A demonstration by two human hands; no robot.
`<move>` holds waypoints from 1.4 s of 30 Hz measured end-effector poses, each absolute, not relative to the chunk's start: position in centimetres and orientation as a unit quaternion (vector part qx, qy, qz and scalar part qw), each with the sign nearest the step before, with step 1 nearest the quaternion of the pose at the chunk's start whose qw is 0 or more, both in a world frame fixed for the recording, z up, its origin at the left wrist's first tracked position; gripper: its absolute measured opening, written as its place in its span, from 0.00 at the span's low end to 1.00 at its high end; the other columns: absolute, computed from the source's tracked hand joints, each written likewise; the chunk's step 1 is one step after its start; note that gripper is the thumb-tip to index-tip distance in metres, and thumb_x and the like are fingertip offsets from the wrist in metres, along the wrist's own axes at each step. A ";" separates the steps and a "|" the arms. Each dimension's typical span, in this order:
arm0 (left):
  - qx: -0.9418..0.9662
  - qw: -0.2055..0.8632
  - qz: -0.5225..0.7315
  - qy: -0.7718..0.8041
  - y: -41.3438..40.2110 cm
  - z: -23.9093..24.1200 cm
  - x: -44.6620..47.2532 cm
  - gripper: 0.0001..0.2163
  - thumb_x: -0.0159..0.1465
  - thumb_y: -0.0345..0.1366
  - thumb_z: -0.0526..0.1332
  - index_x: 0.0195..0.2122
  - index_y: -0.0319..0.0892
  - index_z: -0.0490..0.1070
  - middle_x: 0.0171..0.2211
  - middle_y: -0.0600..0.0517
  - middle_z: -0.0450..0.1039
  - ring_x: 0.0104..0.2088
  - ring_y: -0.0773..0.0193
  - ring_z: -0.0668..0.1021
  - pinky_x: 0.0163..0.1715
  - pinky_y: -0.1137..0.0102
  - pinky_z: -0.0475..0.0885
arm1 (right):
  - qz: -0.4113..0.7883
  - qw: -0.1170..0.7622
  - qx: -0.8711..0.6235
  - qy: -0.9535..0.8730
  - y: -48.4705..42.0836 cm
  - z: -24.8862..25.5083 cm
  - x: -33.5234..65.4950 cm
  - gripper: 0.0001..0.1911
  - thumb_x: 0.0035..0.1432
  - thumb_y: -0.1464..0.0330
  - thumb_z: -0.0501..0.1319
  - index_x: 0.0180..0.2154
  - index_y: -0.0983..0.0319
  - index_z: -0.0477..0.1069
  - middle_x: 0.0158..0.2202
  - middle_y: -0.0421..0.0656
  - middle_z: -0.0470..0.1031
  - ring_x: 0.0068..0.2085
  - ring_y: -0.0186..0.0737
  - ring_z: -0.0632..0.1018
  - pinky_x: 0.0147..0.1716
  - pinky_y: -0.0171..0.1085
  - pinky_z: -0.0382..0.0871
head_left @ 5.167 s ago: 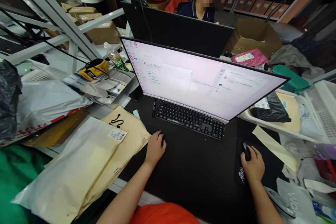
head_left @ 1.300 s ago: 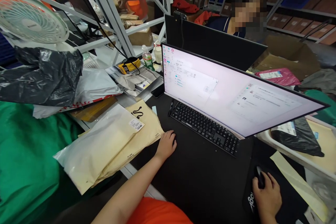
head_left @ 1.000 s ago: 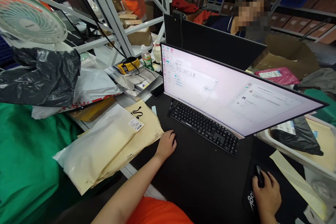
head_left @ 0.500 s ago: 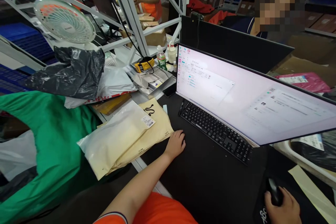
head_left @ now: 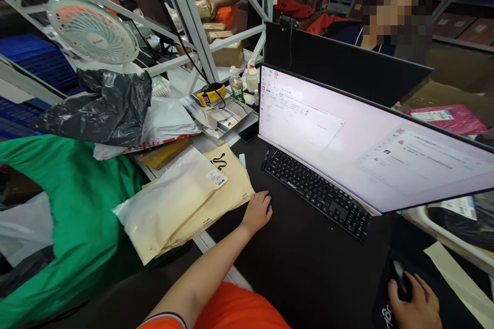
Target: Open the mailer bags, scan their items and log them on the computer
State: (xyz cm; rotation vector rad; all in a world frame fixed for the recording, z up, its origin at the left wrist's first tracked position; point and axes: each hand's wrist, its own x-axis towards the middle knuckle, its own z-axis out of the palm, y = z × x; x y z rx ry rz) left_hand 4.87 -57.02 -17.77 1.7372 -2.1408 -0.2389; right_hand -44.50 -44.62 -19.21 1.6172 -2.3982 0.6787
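Observation:
My right hand (head_left: 416, 302) is wrapped round a black computer mouse (head_left: 403, 281) on a dark mouse pad at the lower right. My left hand (head_left: 258, 212) rests on the black desk mat with nothing in it, its fingers lying loosely out. Beside it, the corner of a cream-yellow plastic garment bag (head_left: 234, 185) reaches close to the fingers. Over that bag lies a clear, frosted package (head_left: 165, 200) with a white barcode label. Right of my left hand stand a black keyboard (head_left: 316, 193) and a lit monitor (head_left: 309, 118) showing windows.
Dark and white parcel bags (head_left: 100, 105) pile at the left beneath a fan (head_left: 92, 31), above a green sack (head_left: 85, 216). A tray (head_left: 219, 118), a bottle (head_left: 236, 85) and a phone (head_left: 249, 132) sit behind. Metal posts rise there. A yellowish strip (head_left: 461, 280) lies right of the mouse.
The listing in the monitor's left window has changed. Behind, the orange-vested person now holds a brown package, and the other person's head has shifted left. My hands stay nearly where they were.

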 end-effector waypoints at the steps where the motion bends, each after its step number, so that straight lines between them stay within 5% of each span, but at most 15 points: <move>1: 0.617 0.187 -0.085 -0.760 -57.0 -17.7 4.9 0.12 0.65 0.30 0.59 0.50 0.43 0.72 0.57 0.42 0.71 0.57 0.48 0.74 0.60 0.51 0.71 | 0.224 0.089 0.546 -0.802 -44.6 -19.2 -44.6 0.27 0.61 0.53 0.59 0.55 0.61 0.74 0.60 0.53 0.73 0.57 0.62 0.76 0.47 0.54 0.74; 42: 0.619 0.210 -0.097 -0.750 -57.0 -17.3 4.8 0.12 0.64 0.29 0.60 0.49 0.43 0.72 0.56 0.42 0.72 0.57 0.49 0.74 0.59 0.51 0.71 | 0.214 0.064 0.545 -0.808 -45.1 -17.8 -43.8 0.29 0.54 0.56 0.59 0.55 0.61 0.73 0.54 0.54 0.73 0.55 0.62 0.74 0.49 0.55 0.73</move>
